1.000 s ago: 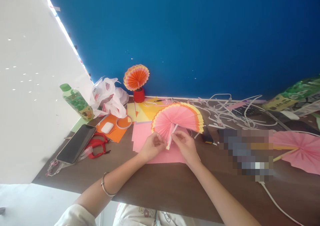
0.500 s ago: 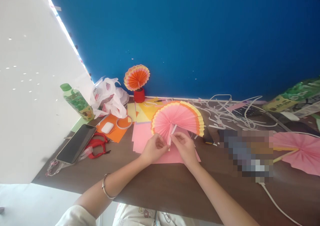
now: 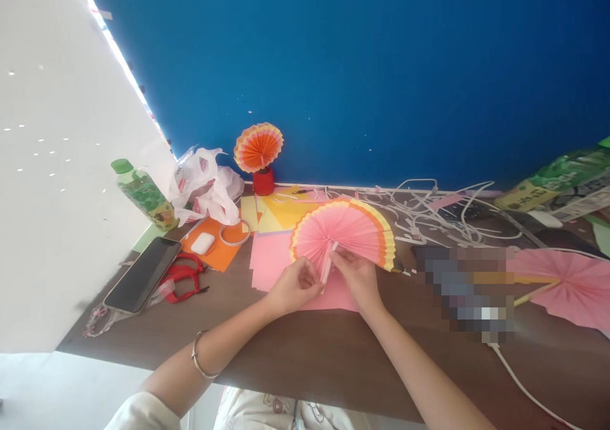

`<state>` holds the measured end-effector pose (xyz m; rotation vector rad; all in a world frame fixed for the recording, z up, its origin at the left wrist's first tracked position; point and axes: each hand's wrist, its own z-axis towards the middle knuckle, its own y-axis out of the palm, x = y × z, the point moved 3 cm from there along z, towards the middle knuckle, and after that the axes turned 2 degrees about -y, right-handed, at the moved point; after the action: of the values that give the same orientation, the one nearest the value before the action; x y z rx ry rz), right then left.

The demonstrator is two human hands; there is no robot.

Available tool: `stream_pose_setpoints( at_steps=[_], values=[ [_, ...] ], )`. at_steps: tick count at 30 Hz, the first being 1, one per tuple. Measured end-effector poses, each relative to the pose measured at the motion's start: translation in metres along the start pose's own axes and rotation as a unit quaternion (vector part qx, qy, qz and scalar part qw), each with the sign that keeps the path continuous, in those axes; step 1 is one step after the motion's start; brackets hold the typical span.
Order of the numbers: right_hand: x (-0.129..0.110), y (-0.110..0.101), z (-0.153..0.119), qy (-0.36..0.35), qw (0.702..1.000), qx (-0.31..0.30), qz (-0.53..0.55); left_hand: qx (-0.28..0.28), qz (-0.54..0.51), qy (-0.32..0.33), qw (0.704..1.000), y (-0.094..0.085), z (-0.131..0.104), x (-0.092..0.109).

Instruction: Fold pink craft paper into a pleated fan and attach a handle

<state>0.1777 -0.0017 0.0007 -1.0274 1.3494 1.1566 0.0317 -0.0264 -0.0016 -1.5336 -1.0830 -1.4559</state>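
A pleated paper fan (image 3: pixel 347 223), pink with orange and yellow bands at its rim, is spread open above pink sheets (image 3: pixel 269 262) on the table. A narrow white strip (image 3: pixel 326 266) runs along its lower folded edge. The fingers of my left hand (image 3: pixel 296 284) pinch the bottom end of the strip and fan edge. My right hand (image 3: pixel 355 274) grips the strip nearer its top, close to the fan's centre, with thumb and fingers closed. The fingertips partly cover the fan's lower edge.
Behind stands a small orange fan (image 3: pixel 260 147) in a red holder (image 3: pixel 264 181). To the left are a phone (image 3: pixel 143 274), red scissors (image 3: pixel 183 277), a tape ring (image 3: pixel 235 232), a plastic bag (image 3: pixel 210 185) and a bottle (image 3: pixel 145 195). White cables (image 3: pixel 429 217) and a pink fan (image 3: pixel 572 284) lie right.
The fan's right side has tilted down and slightly right. My right hand has shifted a little up the strip and right, while my left hand stays at the lower end.
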Motion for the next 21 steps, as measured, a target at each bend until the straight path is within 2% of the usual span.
stream_pose_setpoints(
  at_steps=[4, 7, 13, 18, 21],
  values=[
    [0.0030, -0.0025, 0.0023, 0.014, 1.000, -0.005, 0.008, -0.009, 0.005, 0.003, 1.000, 0.0005, 0.0000, -0.0012],
    [0.0015, -0.0004, 0.0027, 0.044, 0.997, -0.015, 0.068, -0.018, 0.011, 0.003, 1.000, 0.0008, -0.0005, -0.0012],
    [-0.0032, 0.0059, 0.0029, 0.124, 0.970, -0.090, 0.188, -0.050, 0.020, -0.006, 0.999, 0.0015, -0.0040, 0.0015],
    [-0.0039, 0.0060, 0.0026, 0.187, 0.952, -0.141, 0.199, -0.086, 0.038, -0.003, 0.996, 0.0000, -0.0067, 0.0061],
    [-0.0018, 0.0040, 0.0028, 0.193, 0.950, -0.155, 0.190, -0.110, 0.054, -0.008, 0.992, -0.0018, -0.0075, 0.0086]
  ],
)
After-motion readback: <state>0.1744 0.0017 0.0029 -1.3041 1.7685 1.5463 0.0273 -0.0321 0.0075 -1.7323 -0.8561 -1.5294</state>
